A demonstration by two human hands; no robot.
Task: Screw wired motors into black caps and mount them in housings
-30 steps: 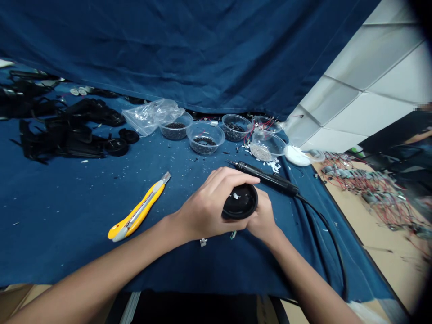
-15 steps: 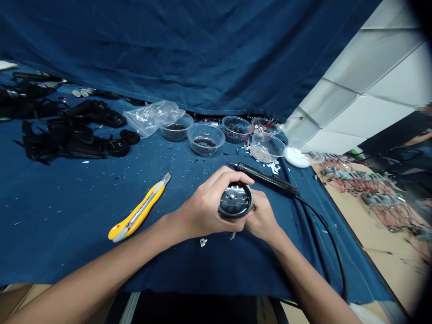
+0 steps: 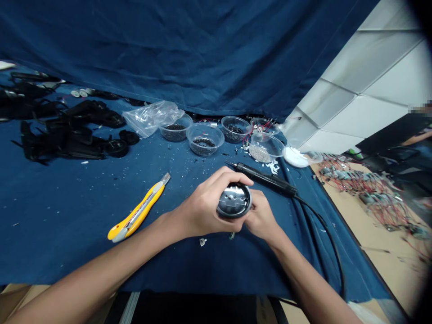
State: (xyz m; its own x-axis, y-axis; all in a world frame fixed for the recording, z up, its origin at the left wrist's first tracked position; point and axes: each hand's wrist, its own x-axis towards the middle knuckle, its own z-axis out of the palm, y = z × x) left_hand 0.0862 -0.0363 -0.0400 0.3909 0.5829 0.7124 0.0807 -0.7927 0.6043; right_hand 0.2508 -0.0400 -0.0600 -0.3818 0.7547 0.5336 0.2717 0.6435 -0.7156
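My left hand (image 3: 205, 204) wraps round a round black plastic housing (image 3: 234, 201), its open end facing me and a small post and holes showing inside. Against the housing's right side, my right hand (image 3: 261, 216) is closed, its fingers mostly hidden behind the part. What those fingers grip beyond the housing, if anything, cannot be seen. Just past the hands lies a black electric screwdriver (image 3: 266, 179), its cable running off to the right. A yellow utility knife (image 3: 139, 209) rests on the blue cloth to the left. Below my hands is a small whitish piece (image 3: 202, 242).
Clear plastic tubs (image 3: 205, 140) of small dark and pale parts line the back, beside a plastic bag (image 3: 151, 118). Black plastic assemblies (image 3: 70, 139) are heaped at the left. Wired components (image 3: 364, 182) cover cardboard at the right. Blue cloth (image 3: 189, 54) hangs behind.
The hands and the housing hold nearly the same pose. The whole view has shifted very slightly; nothing was picked up or let go.
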